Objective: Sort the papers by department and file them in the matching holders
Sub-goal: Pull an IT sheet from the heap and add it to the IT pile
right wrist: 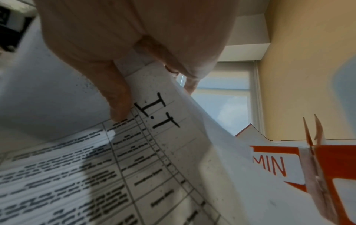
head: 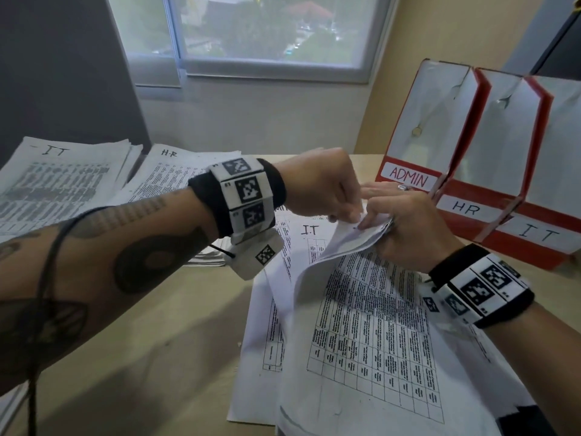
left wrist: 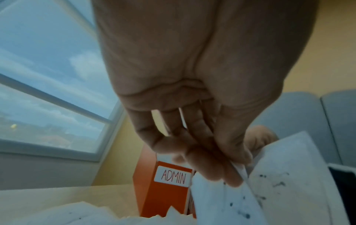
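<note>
An unsorted stack of printed papers [head: 371, 335] lies on the desk before me. Its far end is lifted into a curled bundle [head: 352, 239]. My right hand [head: 405, 228] grips that bundle, thumb on a sheet marked I.T [right wrist: 158, 112]. My left hand [head: 327, 190] pinches the corner of the top sheets [left wrist: 240, 172] from above. Under the lifted end another sheet shows I.T [head: 310, 229]. Three red and white holders stand at the right: ADMIN [head: 408, 177], HR [head: 465, 209], IT [head: 539, 236].
Two sorted piles lie at the back left: one marked IT [head: 59, 177], one marked H.R [head: 169, 171]. A window is behind the desk. Bare desk surface [head: 157, 325] stretches under my left forearm.
</note>
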### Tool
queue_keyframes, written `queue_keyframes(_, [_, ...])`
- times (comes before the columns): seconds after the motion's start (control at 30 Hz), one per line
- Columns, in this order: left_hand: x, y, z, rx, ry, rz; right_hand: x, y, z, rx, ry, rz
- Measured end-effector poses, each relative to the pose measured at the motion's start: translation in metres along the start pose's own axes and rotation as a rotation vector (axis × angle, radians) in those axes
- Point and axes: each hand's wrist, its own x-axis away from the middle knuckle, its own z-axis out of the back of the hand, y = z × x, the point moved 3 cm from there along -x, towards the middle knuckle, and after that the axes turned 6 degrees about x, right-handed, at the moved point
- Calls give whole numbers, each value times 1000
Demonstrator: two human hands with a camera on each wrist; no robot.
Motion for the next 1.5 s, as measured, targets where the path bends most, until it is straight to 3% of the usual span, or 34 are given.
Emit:
queue_keyframes(0.1, [0, -6, 1, 261, -55, -11, 3, 0, 2, -7, 22, 2])
queue_keyframes(0.2, [-3, -34, -4, 448, 25, 132, 10, 4, 3, 9, 67, -29])
queue_keyframes(0.3, [-9, -67, -17, 69, 35, 267, 14, 6, 3, -26, 90, -100])
queue_keyframes(0.4, [-15, -86, -41, -314, -176, 400, 16, 7, 5, -11, 86, -66])
queue_keyframes(0.47, [-19, -90, -52, -346, -215, 427, 16, 10, 4, -4, 58, -20])
queue_keyframes(0.6, [-26, -97, -58, -246, -146, 503, 19, 14, 0, -41, 21, -26])
queue_keyframes(0.73, [-24, -102, -47, -153, 49, 466, 23, 15, 1, -67, 34, -27])
queue_keyframes(0.83, [-21, -97, -37, -155, 88, 420, 23, 18, 1, -62, 46, -47])
queue_keyframes(1.0, [-23, -73, -22, -152, 32, 308, 21, 16, -1, -64, 26, -80])
queue_keyframes(1.17, [-24, -14, -19, 133, -140, -17, 18, 21, -3, -60, -6, -93])
queue_keyframes(1.23, [-26, 2, -17, 251, -174, -87, 22, 24, 1, -73, 22, -70])
queue_keyframes(1.37, [-34, -6, -15, 494, -116, 40, 38, 23, 14, -107, 77, -91])
queue_keyframes(1.43, [-43, -25, -20, 331, -71, 124, 45, 24, 17, -57, 91, -104])
queue_keyframes(1.5, [-52, -42, -29, -18, -48, 185, 50, 27, 18, -22, 93, -157])
